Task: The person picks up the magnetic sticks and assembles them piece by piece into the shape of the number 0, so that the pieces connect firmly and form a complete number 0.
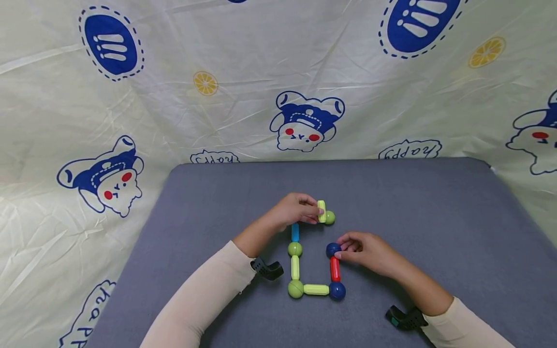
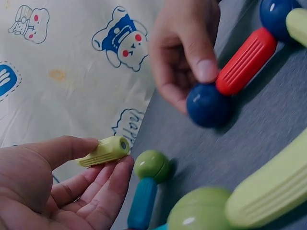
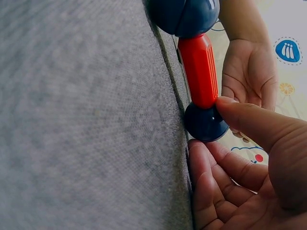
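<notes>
Between thumb and fingers my left hand (image 1: 298, 210) pinches a pale yellow magnetic rod (image 2: 104, 151), one round end facing out. Just beyond it lies a green ball (image 2: 152, 166), joined to a blue rod (image 2: 143, 203) partly hidden under that hand in the head view. My right hand (image 1: 367, 251) pinches a dark blue ball (image 3: 206, 122) at the upper end of a red rod (image 1: 335, 269). The linked pieces form a U: another green ball (image 1: 295, 249), a yellow rod (image 1: 295, 267), a corner green ball (image 1: 296, 289), a bottom yellow rod (image 1: 316, 290) and a second blue ball (image 1: 337, 291).
The pieces rest on a grey cloth-covered table (image 1: 217, 203). Behind it hangs a pale printed sheet (image 1: 243, 116) with cartoon bears and orange slices. Black wrist devices sit at the left cuff (image 1: 243, 261) and the right cuff (image 1: 448, 314).
</notes>
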Demonstrator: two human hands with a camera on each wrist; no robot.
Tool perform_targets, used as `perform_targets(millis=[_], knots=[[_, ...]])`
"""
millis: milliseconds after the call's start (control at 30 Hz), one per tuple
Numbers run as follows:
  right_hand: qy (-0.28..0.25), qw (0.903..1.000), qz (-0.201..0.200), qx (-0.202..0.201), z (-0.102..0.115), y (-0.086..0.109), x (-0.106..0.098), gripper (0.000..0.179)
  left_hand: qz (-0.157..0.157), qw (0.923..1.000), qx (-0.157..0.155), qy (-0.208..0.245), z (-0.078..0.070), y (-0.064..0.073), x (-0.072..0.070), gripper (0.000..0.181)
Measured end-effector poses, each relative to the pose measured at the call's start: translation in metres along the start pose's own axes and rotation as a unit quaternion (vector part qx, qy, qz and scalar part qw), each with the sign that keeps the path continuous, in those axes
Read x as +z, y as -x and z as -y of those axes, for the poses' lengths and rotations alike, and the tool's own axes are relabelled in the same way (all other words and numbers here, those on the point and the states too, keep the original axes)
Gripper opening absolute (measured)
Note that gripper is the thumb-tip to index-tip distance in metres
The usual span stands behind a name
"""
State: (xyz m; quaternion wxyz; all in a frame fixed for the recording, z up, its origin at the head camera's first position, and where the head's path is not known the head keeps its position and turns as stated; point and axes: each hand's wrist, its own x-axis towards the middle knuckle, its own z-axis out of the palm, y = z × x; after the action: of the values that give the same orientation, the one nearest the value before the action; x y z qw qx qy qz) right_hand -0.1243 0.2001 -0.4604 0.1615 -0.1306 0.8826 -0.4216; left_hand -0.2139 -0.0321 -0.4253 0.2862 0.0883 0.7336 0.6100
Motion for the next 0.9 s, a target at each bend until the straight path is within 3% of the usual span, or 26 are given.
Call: perform_targets(millis=[267, 567, 900], knots=[[0.001, 1.0000, 0.004, -0.008, -0.001, 0.001, 0.000, 0.036, 0.028, 0.9993, -0.011, 0.024, 0.010, 0.003, 0.022, 0.013], [0.007, 0.9999, 0.001, -0.008, 0.000, 0.001, 0.001, 0.034, 0.028, 0.9991, -0.032, -0.004, 0.016, 0.003, 0.038, 0.006], [0.004, 1.0000, 0.005, -0.002, 0.002, 0.002, 0.000, 0.034, 0.013, 0.9973, -0.039, -0.061, 0.017, 0.006, 0.042, 0.009]])
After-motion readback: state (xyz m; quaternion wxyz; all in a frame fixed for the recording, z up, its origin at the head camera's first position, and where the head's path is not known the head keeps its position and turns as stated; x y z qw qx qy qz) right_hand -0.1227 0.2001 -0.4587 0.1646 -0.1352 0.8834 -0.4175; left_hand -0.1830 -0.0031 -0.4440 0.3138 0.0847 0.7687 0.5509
